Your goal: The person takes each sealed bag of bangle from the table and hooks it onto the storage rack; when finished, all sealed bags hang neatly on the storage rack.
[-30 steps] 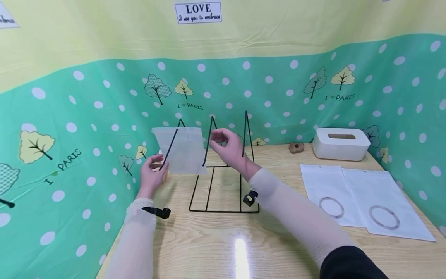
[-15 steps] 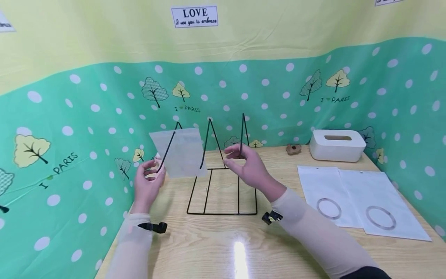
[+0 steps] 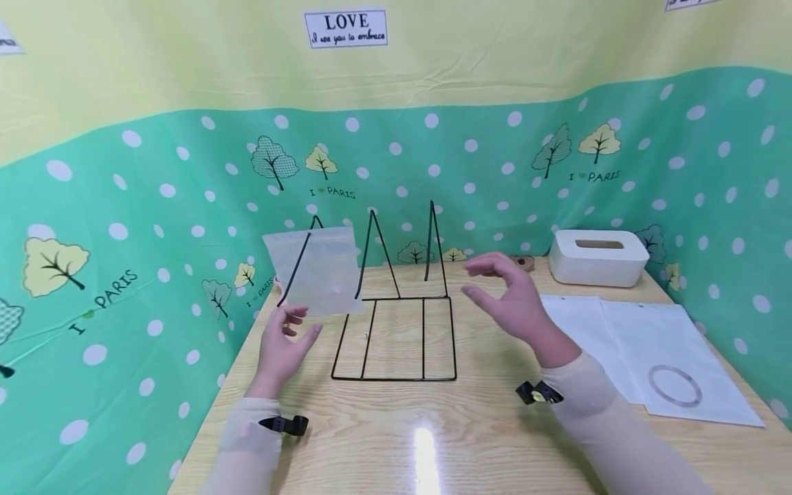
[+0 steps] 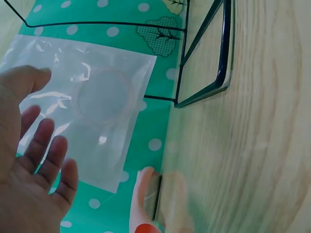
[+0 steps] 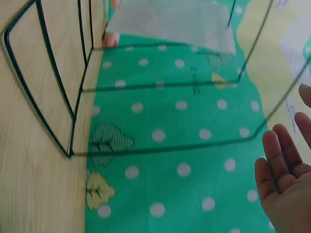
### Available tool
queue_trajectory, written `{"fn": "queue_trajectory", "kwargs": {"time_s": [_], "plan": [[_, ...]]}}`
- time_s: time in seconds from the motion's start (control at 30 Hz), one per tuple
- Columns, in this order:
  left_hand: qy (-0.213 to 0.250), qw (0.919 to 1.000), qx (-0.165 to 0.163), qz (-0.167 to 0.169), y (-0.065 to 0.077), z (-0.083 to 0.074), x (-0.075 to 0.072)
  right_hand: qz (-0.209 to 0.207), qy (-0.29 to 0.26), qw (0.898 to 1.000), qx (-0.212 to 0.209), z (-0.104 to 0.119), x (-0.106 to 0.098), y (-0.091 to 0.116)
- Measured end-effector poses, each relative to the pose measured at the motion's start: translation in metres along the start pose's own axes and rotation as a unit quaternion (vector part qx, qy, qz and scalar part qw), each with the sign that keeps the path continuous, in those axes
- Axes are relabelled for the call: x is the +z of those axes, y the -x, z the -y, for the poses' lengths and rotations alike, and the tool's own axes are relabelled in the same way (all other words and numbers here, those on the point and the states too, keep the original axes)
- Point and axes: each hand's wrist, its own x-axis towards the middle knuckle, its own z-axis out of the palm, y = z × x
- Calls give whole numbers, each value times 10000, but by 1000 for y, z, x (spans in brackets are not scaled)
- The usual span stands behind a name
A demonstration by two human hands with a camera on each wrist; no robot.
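A translucent plastic bag [image 3: 318, 275] hangs on the left part of a black wire rack [image 3: 396, 378], with a sloping rod crossing its front. A round ring mark shows on the bag [image 4: 104, 97] in the left wrist view. My left hand [image 3: 281, 354] is just below the bag's lower left corner, its fingers loosely bent and holding nothing. To the right of the rack, my right hand [image 3: 513, 302] is raised above the table with thumb and fingers apart, also holding nothing. Its palm and fingers [image 5: 277, 160] show at the right wrist view's edge.
Two white bags, one with a visible grey ring [image 3: 674, 385], lie overlapping at the right. Behind them stands a white tissue box [image 3: 598, 258]. A small brown object [image 3: 524, 262] is beside the box. Behind the hanging bag is a pink-orange item [image 4: 141, 199], partly seen.
My left hand has left the lower end of the left rod and moved down and right. My right hand has drawn away rightward, clear of the rack. The bag stays on the rack.
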Motion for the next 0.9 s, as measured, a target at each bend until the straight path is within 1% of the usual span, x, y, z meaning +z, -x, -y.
{"fn": "queue_trajectory", "kwargs": {"time_s": [0.1, 0.2, 0.3, 0.37, 0.47, 0.53, 0.63, 0.77, 0.9], "plan": [[-7, 9991, -53, 431, 4, 3, 3, -243, 86, 9997, 7, -7, -19, 1], [111, 9963, -263, 807, 8, 5, 4, -354, -13, 9994, 12, -12, -37, -1], [209, 9921, -493, 1133, 12, 9, 5, -425, -222, 9988, 49, -12, -56, -1], [232, 9893, -594, 1310, 14, 12, 5, -505, -212, 9985, 94, -12, -68, -1], [227, 9868, -657, 1466, 16, 18, 5, -603, -50, 9979, 219, -16, -85, -1], [168, 9850, -683, 1575, 18, 22, 5, -657, 113, 9971, 365, -21, -95, -1], [22, 9810, -743, 1790, 21, 27, 7, -744, 356, 9940, 715, -29, -109, 1], [-159, 9740, -863, 2087, 24, 34, 11, -869, 626, 9866, 1229, -42, -125, 3], [-337, 9689, -966, 2253, 26, 38, 11, -982, 740, 9794, 1602, -54, -136, 5]]}}
